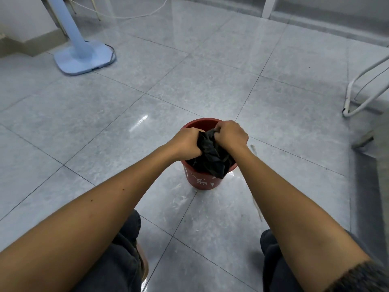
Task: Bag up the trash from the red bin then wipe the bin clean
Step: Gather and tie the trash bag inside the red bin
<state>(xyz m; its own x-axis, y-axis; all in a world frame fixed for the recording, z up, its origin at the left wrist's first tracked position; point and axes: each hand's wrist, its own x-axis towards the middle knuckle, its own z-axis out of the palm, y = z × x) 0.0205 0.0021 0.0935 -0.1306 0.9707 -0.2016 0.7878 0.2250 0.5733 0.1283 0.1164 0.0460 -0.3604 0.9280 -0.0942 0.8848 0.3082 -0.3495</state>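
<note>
A small red bin (202, 182) with white markings stands on the tiled floor in front of my knees. A black trash bag (210, 157) sits inside it, its top bunched upward and one flap hanging over the near rim. My left hand (187, 142) grips the left side of the bunched top. Gripping the right side is my right hand (231, 133), close against the left. Both hands hover above the bin's mouth and hide most of its inside. The bag's contents are hidden.
A light blue fan stand (84, 55) with a dark cord stands at the far left. A white metal frame (366, 91) is at the right edge. A thin strip (255, 190) lies on the floor right of the bin. Grey tiles (126, 114) surround the bin.
</note>
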